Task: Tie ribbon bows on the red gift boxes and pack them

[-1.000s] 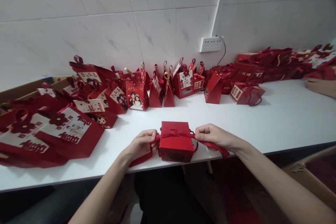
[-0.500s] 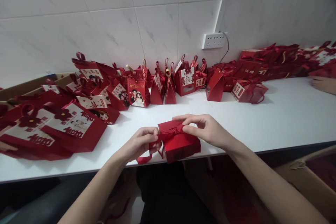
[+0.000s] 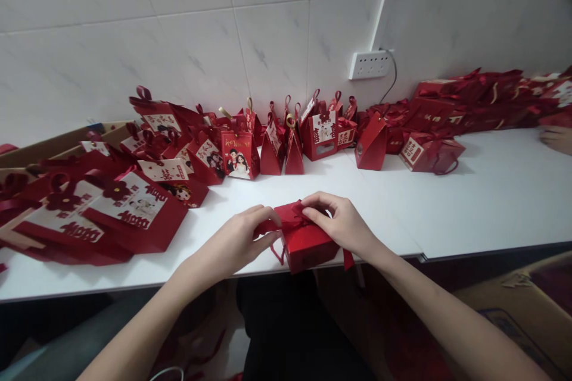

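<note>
A small red gift box (image 3: 310, 248) sits at the table's front edge with a red ribbon (image 3: 291, 218) across its top. At the box's left side, my left hand (image 3: 250, 237) has its thumb and fingers curled round a red part of the ribbon. My right hand (image 3: 342, 223) pinches the ribbon's knot on top of the box. A loose ribbon end (image 3: 348, 259) hangs below my right hand, and a thin red cord shows at the box's lower left. Part of the ribbon is hidden by my fingers.
Red gift boxes (image 3: 145, 214) crowd the left of the white table (image 3: 393, 208). Several smaller ones line the wall, including a leaning red box (image 3: 372, 146). Another person's hand (image 3: 556, 138) is at far right. A cardboard box (image 3: 522, 309) stands below right.
My left hand has shifted its grip on the ribbon, with its fingers now arched higher. My right thumb and fingers have closed in on the knot. A ribbon end now hangs on the right.
</note>
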Available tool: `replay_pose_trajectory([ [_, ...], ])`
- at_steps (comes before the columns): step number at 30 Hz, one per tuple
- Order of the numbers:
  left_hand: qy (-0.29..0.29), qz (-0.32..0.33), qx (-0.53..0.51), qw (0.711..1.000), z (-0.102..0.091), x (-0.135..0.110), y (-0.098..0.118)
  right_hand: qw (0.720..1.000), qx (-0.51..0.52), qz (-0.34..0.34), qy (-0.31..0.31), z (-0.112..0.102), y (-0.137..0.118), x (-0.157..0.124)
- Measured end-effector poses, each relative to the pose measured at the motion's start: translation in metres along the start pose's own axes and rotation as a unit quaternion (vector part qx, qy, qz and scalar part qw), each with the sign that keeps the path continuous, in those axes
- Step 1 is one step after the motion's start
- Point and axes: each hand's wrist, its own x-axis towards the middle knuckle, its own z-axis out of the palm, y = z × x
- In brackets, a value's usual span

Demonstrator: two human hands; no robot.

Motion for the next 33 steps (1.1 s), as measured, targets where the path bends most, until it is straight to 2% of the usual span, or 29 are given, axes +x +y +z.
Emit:
replay_pose_trajectory([
  [4,0.047,0.06,0.022,0.997,-0.003,0.007,-0.001,0.999,0.03,0.036,0.025,0.002,0.0,0.0],
  [9,-0.008,0.086,0.021,0.996,-0.012,0.02,0.016,1.0,0.018,0.014,0.012,0.004,-0.001,0.0],
  [12,0.008,0.114,0.055,0.992,-0.015,0.031,0.025,1.0,-0.002,-0.009,0.002,0.004,-0.003,0.0],
  [15,0.017,0.136,0.072,0.988,-0.015,0.043,0.025,1.0,0.001,-0.015,-0.01,0.004,-0.003,-0.001],
  [21,0.044,0.062,-0.022,0.997,-0.008,0.058,0.003,1.0,0.017,0.003,-0.014,0.004,-0.001,-0.002],
  [25,0.046,0.078,-0.114,0.989,0.002,0.063,-0.01,0.999,0.039,-0.009,-0.019,0.005,0.002,-0.001],
  [30,0.064,0.079,-0.225,0.969,0.014,0.061,-0.008,0.998,0.051,-0.017,-0.027,0.006,0.002,0.001],
  [33,0.074,0.063,-0.234,0.967,0.018,0.062,-0.006,0.998,0.043,-0.016,-0.031,0.005,0.002,0.001],
])
